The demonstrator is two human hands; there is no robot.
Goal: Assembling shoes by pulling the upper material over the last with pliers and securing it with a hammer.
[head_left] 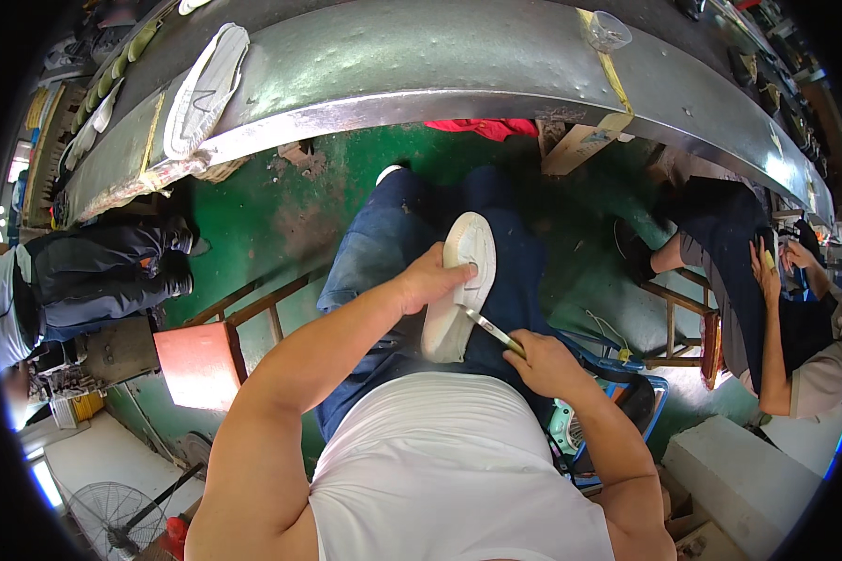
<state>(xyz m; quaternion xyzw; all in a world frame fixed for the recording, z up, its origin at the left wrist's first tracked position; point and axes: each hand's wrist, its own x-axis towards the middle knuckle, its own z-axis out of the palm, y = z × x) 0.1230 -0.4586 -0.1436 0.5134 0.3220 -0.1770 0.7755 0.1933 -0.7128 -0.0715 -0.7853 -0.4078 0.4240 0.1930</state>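
A white shoe (472,254) rests over my lap, its toe end pointing away from me. My left hand (432,280) is closed round the shoe's left side, the thumb pressed on its upper. In my right hand (544,363) is a slim, light metallic hand tool (492,329), perhaps a knife; its exact kind is unclear. The tool's far end meets the shoe's right edge near its middle. My fingers wrap the tool's near end.
A metal-topped bench (421,61) runs across ahead, with a white shoe piece (206,89) and a clear plastic cup (609,32) on it. A seated person (767,271) works at right; another person (94,276) is at left. An orange-red stool (199,365) stands left, a fan (112,519) behind it.
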